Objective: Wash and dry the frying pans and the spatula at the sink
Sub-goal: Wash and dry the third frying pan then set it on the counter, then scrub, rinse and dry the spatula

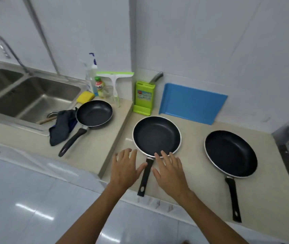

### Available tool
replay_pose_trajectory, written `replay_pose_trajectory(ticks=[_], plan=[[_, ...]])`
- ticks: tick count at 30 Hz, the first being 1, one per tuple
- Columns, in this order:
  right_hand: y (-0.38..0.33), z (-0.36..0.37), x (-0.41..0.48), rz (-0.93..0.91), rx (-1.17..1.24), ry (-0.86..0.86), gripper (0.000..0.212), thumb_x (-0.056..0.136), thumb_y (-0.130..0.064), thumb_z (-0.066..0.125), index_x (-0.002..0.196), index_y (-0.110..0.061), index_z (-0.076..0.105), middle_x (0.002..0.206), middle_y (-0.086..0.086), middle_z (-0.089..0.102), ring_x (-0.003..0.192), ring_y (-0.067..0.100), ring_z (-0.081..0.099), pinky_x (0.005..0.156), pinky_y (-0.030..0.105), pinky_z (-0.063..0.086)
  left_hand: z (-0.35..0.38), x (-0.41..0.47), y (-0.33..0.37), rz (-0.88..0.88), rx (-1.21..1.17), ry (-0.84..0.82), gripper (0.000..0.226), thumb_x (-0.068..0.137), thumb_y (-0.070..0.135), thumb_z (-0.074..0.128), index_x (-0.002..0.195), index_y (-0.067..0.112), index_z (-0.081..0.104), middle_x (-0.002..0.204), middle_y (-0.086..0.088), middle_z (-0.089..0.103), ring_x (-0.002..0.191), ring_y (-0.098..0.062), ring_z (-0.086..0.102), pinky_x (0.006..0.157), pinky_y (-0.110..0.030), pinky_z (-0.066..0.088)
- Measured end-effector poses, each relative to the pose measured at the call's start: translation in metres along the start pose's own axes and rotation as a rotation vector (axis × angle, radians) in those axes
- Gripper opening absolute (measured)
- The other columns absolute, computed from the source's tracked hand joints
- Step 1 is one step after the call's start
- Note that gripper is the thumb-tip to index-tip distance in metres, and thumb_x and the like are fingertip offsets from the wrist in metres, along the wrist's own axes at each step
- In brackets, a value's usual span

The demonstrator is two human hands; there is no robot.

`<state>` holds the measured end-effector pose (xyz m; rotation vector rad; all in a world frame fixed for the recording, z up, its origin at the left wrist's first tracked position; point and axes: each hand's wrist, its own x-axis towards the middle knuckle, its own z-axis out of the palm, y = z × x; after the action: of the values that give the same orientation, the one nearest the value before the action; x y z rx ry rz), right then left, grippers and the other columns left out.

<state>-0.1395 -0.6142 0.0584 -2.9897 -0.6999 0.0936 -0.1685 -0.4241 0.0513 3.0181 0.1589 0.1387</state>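
Flanking middle pan (157,135) handle, left hand (125,166) and right hand (171,171) spread open, empty; small pan (94,113) beside steel sink (34,93), right pan (231,154) farther along beige counter (193,166); white tiled wall (210,50) behind

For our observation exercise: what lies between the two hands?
Head view: the black handle of the middle black frying pan, between left hand and right hand.

Three black frying pans (94,112) (157,136) (230,153) sit upright on counter (191,138).
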Motion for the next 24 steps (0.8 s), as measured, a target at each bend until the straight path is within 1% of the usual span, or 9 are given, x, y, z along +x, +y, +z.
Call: replay_pose_trajectory(ticks=[3, 6, 9, 12, 14, 17, 20, 22, 24], plan=[[-0.091, -0.009, 0.033, -0.099, 0.032, 0.037, 0.061, 0.097, -0.054, 0.033, 0.141, -0.018, 0.056, 0.143, 0.012, 0.058, 0.129, 0.041, 0.055, 0.104, 0.058, 0.047, -0.028, -0.016, -0.089, -0.117, 0.050, 0.022, 0.072, 0.094, 0.073, 0.036, 0.128, 0.016, 0.065, 0.124, -0.007, 0.069, 0.113, -0.027, 0.066, 0.100, -0.052, 0.046], [-0.175, -0.014, 0.064, -0.201, 0.071, 0.105, 0.057, 0.098, -0.051, 0.043, 0.141, -0.016, 0.055, 0.140, 0.014, 0.058, 0.128, 0.041, 0.055, 0.104, 0.054, 0.046, -0.052, -0.030, -0.167, -0.215, 0.073, 0.023, 0.076, 0.093, 0.074, 0.027, 0.127, 0.018, 0.064, 0.122, -0.005, 0.069, 0.112, -0.027, 0.065, 0.100, -0.051, 0.044], [-0.245, -0.022, 0.091, -0.278, 0.104, 0.128, 0.057, 0.098, -0.051, 0.042, 0.140, -0.016, 0.056, 0.140, 0.014, 0.059, 0.129, 0.040, 0.055, 0.104, 0.053, 0.047, -0.067, -0.041, -0.233, -0.328, 0.069, 0.041, 0.073, 0.094, 0.075, 0.028, 0.131, 0.022, 0.061, 0.125, -0.003, 0.067, 0.116, -0.026, 0.064, 0.104, -0.051, 0.043], [-0.304, -0.025, 0.121, -0.343, 0.117, 0.130, 0.057, 0.098, -0.052, 0.041, 0.139, -0.016, 0.057, 0.141, 0.013, 0.059, 0.129, 0.037, 0.054, 0.105, 0.050, 0.048, -0.076, -0.047, -0.295, -0.368, 0.081, 0.092, 0.068, 0.095, 0.072, 0.031, 0.127, 0.023, 0.066, 0.119, -0.006, 0.070, 0.109, -0.029, 0.067, 0.098, -0.052, 0.046], [-0.336, -0.019, 0.144, -0.372, 0.123, 0.104, 0.056, 0.099, -0.053, 0.043, 0.142, -0.018, 0.053, 0.145, 0.012, 0.054, 0.134, 0.036, 0.050, 0.108, 0.050, 0.043, -0.077, -0.045, -0.335, -0.397, 0.087, 0.110, 0.070, 0.095, 0.071, 0.029, 0.128, 0.022, 0.066, 0.120, -0.006, 0.070, 0.108, -0.029, 0.068, 0.097, -0.053, 0.048], [-0.385, -0.005, 0.186, -0.389, 0.147, 0.093, 0.055, 0.099, -0.051, 0.048, 0.143, -0.017, 0.052, 0.148, 0.013, 0.052, 0.136, 0.036, 0.047, 0.109, 0.050, 0.041, -0.078, -0.029, -0.395, -0.423, 0.096, 0.126, 0.071, 0.095, 0.072, 0.028, 0.127, 0.021, 0.067, 0.121, -0.006, 0.070, 0.110, -0.028, 0.067, 0.098, -0.052, 0.047], [-0.434, 0.007, 0.236, -0.390, 0.191, 0.097, 0.052, 0.099, -0.050, 0.050, 0.138, -0.017, 0.055, 0.142, 0.010, 0.055, 0.133, 0.033, 0.050, 0.107, 0.047, 0.044, -0.076, 0.005, -0.459, -0.422, 0.104, 0.098, 0.070, 0.094, 0.072, 0.032, 0.125, 0.020, 0.068, 0.118, -0.006, 0.071, 0.108, -0.028, 0.068, 0.098, -0.052, 0.047], [-0.463, 0.014, 0.269, -0.360, 0.205, 0.058, 0.050, 0.099, -0.049, 0.051, 0.138, -0.016, 0.055, 0.140, 0.011, 0.056, 0.131, 0.031, 0.051, 0.106, 0.046, 0.045, -0.075, 0.028, -0.494, -0.431, 0.072, 0.055, 0.070, 0.094, 0.072, 0.034, 0.126, 0.019, 0.068, 0.118, -0.006, 0.071, 0.108, -0.028, 0.068, 0.097, -0.051, 0.047], [-0.489, 0.017, 0.297, -0.291, 0.249, 0.025, 0.049, 0.099, -0.046, 0.054, 0.138, -0.016, 0.056, 0.138, 0.011, 0.058, 0.127, 0.031, 0.054, 0.103, 0.044, 0.045, -0.073, 0.048, -0.526, -0.420, 0.051, 0.049, 0.071, 0.094, 0.073, 0.034, 0.127, 0.019, 0.068, 0.119, -0.005, 0.072, 0.109, -0.027, 0.068, 0.097, -0.050, 0.048]])
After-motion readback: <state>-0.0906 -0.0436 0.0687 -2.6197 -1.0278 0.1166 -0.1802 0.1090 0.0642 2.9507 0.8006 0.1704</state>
